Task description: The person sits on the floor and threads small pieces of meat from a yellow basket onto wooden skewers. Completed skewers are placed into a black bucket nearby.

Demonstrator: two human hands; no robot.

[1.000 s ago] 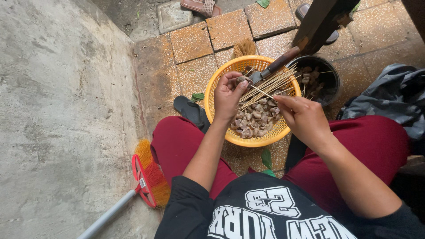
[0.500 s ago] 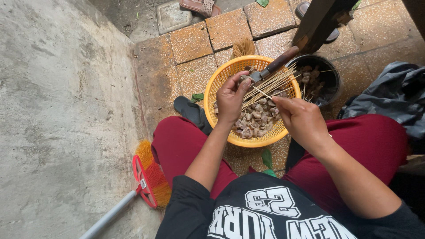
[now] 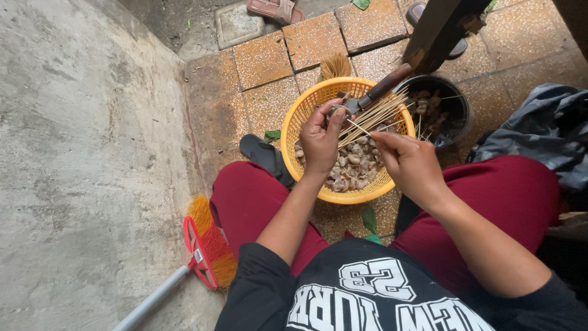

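Note:
A yellow plastic basket (image 3: 306, 110) holding several pale shell-like pieces (image 3: 355, 165) sits on the tiled floor between my knees. My left hand (image 3: 320, 140) is above it, fingers pinched on one small piece near the basket's middle. My right hand (image 3: 409, 164) is closed on a thin bamboo skewer (image 3: 360, 127) whose tip points at that piece. A bundle of bamboo skewers (image 3: 380, 113) lies across the basket's far rim, beside a knife with a brown handle (image 3: 383, 87).
A black bucket (image 3: 456, 101) with darker pieces stands right of the basket. A dark sandal (image 3: 260, 153) lies left of it. An orange broom with a red head (image 3: 205, 245) leans by the concrete wall. A grey bag (image 3: 545, 132) lies at right.
Both hands have drawn closer together over the basket. The right hand has brought the skewer tip up to the piece in the left fingers.

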